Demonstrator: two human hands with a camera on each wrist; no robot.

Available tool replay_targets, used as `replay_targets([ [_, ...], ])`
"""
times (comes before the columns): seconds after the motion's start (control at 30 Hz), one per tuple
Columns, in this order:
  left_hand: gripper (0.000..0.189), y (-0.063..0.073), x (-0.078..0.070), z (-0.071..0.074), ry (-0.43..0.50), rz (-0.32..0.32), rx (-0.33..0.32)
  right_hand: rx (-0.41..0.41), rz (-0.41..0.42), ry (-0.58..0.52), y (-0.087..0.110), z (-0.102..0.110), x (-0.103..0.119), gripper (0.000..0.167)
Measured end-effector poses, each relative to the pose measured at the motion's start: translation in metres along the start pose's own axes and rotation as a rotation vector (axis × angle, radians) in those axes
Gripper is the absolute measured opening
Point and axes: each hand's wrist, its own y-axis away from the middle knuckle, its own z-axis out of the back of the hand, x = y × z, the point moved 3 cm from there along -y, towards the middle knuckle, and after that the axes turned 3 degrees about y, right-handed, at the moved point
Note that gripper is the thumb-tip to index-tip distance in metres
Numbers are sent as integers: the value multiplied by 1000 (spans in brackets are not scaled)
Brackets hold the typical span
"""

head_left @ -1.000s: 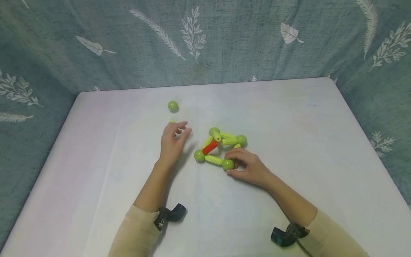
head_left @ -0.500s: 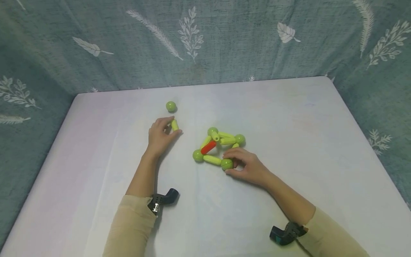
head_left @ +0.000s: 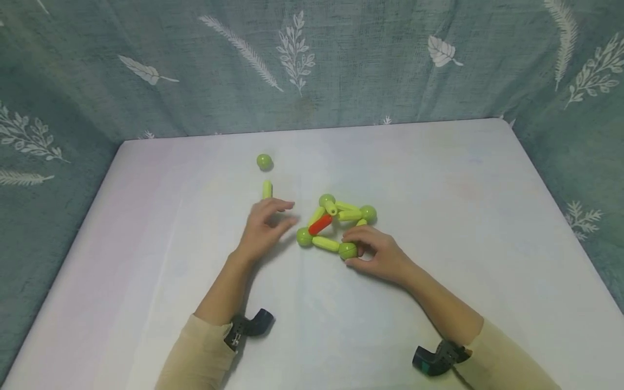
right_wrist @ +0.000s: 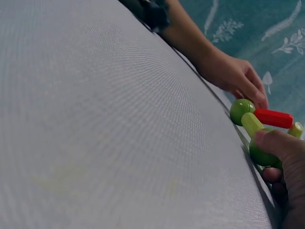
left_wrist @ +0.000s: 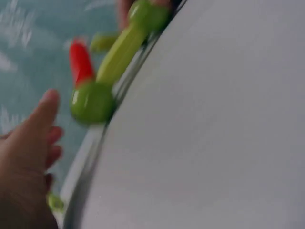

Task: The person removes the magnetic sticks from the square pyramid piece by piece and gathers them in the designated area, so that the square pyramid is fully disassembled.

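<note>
In the head view, green balls joined by yellow-green sticks form a toy frame on the table. My right hand (head_left: 377,252) pinches its near-right green ball (head_left: 348,251), thumb and fingers around it. A red stick (head_left: 320,224) slants up from the near-left green ball (head_left: 304,236). Beside that ball, a small gap away, is my left hand (head_left: 265,227), thumb and fingers apart with nothing between them. Beyond the left hand lies a loose yellow-green stick (head_left: 267,189), its near end hidden. The left wrist view is blurred; there the red stick (left_wrist: 81,62) stands past my thumb.
A loose green ball (head_left: 264,162) sits farther back on the white table (head_left: 439,168). A patterned teal cloth (head_left: 361,59) hangs behind the table's far edge. Each wrist wears a dark strapped device, such as the left wrist camera (head_left: 251,325).
My left hand reached to the loose stick, fingers on either side of it, then came back right toward the toy frame without it. The stick now stands more upright in view. My right hand stayed put.
</note>
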Motion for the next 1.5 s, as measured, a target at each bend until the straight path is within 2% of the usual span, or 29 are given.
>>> replay_targets([
  [0.07, 40, 4, -13, -13, -8, -20, 106, 2, -2, -6, 0, 1, 1, 43],
  [0.13, 44, 6, -22, -23, -7, -19, 171, 9, -11, -6, 0, 1, 1, 43],
  [0.23, 42, 7, -31, -31, -13, -14, 219, 6, -20, -6, 0, 0, 0, 43],
  [0.33, 37, 7, -39, -35, -11, 4, 236, -22, -31, 8, 1, 0, 0, 43],
  [0.47, 30, 9, -43, -38, -39, 33, 219, -58, -44, 33, 1, 3, 0, 42],
  [0.6, 29, 12, -43, -41, -7, 43, 175, -50, -17, 32, 1, 4, 0, 42],
  [0.73, 30, 15, -43, -42, 40, -6, 141, -42, 2, 25, 1, 4, 0, 41],
  [0.9, 31, 17, -42, -41, 72, -86, 122, -47, -13, 10, 1, 4, 0, 40],
  [1.07, 32, 17, -41, -40, 119, -111, 117, -46, -23, -2, 0, 4, 0, 39],
  [1.2, 30, 17, -40, -39, 153, -81, 134, -44, -38, 11, 0, 4, 0, 39],
  [1.37, 29, 15, -38, -38, 152, 7, 191, -51, -53, 30, 0, 3, 0, 38],
  [1.43, 29, 14, -37, -37, 171, 61, 182, -53, -55, 29, -1, 3, 1, 38],
  [1.5, 29, 12, -36, -33, 215, 115, 136, -54, -57, 33, 0, 3, 1, 38],
])
